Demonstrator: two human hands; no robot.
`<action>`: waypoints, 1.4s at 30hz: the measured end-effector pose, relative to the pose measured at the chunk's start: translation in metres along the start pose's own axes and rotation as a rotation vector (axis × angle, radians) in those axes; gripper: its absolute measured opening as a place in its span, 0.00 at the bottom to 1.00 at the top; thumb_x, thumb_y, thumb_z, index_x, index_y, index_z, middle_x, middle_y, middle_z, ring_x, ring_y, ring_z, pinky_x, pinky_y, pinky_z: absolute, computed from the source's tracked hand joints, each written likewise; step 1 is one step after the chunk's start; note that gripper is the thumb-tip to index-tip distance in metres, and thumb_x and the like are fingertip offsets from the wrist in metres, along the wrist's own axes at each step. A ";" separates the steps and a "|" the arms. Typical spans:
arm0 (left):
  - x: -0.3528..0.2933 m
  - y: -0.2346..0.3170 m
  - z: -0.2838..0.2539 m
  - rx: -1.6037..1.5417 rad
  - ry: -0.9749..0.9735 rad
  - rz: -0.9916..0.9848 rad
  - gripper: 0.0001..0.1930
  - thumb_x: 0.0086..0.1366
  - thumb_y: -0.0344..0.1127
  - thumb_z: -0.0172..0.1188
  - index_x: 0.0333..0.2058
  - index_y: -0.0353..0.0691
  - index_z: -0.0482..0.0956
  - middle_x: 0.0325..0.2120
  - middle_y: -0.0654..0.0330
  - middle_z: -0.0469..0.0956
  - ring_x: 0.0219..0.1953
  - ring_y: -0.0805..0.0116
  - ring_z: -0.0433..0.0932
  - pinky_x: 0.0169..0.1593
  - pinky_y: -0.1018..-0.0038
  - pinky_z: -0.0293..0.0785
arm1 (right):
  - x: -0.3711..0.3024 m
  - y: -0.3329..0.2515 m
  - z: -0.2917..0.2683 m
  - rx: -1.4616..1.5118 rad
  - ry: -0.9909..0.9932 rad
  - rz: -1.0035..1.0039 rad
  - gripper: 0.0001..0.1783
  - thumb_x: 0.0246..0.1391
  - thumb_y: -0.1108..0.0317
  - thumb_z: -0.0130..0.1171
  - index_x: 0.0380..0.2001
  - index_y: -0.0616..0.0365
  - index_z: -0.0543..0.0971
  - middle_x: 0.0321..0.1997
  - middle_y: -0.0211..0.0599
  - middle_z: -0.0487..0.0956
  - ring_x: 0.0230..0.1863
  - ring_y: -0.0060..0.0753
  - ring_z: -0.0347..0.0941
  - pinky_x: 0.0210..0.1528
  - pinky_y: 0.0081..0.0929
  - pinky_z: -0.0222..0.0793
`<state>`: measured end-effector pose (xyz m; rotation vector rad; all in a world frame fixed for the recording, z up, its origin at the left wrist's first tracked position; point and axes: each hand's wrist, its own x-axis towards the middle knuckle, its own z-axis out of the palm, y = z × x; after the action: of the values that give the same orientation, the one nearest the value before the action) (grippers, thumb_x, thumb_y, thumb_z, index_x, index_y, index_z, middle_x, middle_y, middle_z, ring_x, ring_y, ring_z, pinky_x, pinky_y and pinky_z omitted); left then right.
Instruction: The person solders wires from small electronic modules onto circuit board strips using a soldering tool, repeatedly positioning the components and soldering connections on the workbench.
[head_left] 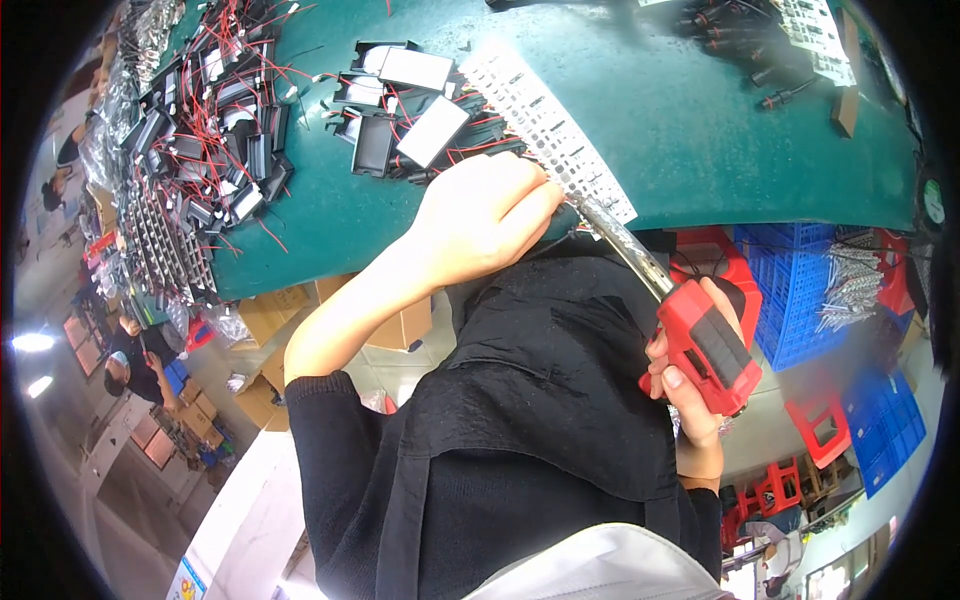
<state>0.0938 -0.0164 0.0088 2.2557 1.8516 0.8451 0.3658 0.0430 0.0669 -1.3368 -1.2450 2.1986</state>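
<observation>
My right hand [690,390] is wrapped round the handle of a red-and-black gun-shaped hand tool [712,345] with a long, worn metal barrel. The barrel slants up and left, its tip close to the fingers of my left hand [490,215]. That left hand is closed at the near edge of the table, and what its fingertips grip is hidden. Under and beyond it lies a white panel of small circuit boards [550,125]. Black battery boxes [375,145] with red and black wires lie beside the left hand, along with a white-faced box [434,130].
A large heap of black boxes and red wires [220,130] covers the green table's [680,130] left side. Black cabled parts [720,30] and another white panel [815,40] lie far right. Blue crates [790,290] and red stools [820,430] stand below. Another person [140,365] is at left.
</observation>
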 end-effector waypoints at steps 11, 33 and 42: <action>0.001 -0.001 0.000 -0.009 0.010 -0.002 0.14 0.44 0.25 0.65 0.34 0.38 0.78 0.26 0.62 0.74 0.25 0.66 0.75 0.27 0.73 0.71 | 0.000 0.000 -0.001 0.113 -0.003 -0.013 0.48 0.44 0.67 0.63 0.65 0.64 0.50 0.34 0.43 0.76 0.24 0.29 0.74 0.28 0.23 0.73; 0.012 -0.047 -0.080 0.119 -0.036 -0.108 0.16 0.55 0.30 0.61 0.44 0.43 0.77 0.41 0.58 0.75 0.42 0.57 0.75 0.46 0.65 0.71 | 0.010 0.008 -0.012 0.203 0.033 -0.409 0.48 0.45 0.70 0.56 0.66 0.65 0.44 0.35 0.49 0.71 0.28 0.34 0.70 0.20 0.23 0.73; -0.016 -0.098 -0.111 0.324 -0.131 -0.300 0.14 0.56 0.30 0.61 0.42 0.46 0.78 0.36 0.59 0.72 0.40 0.60 0.75 0.43 0.69 0.73 | 0.016 0.007 -0.011 0.128 -0.012 -0.487 0.44 0.46 0.71 0.51 0.64 0.72 0.46 0.35 0.48 0.69 0.32 0.30 0.68 0.19 0.17 0.70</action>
<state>-0.0465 -0.0352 0.0557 2.0506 2.3195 0.3649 0.3678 0.0550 0.0498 -0.8593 -1.2500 1.9026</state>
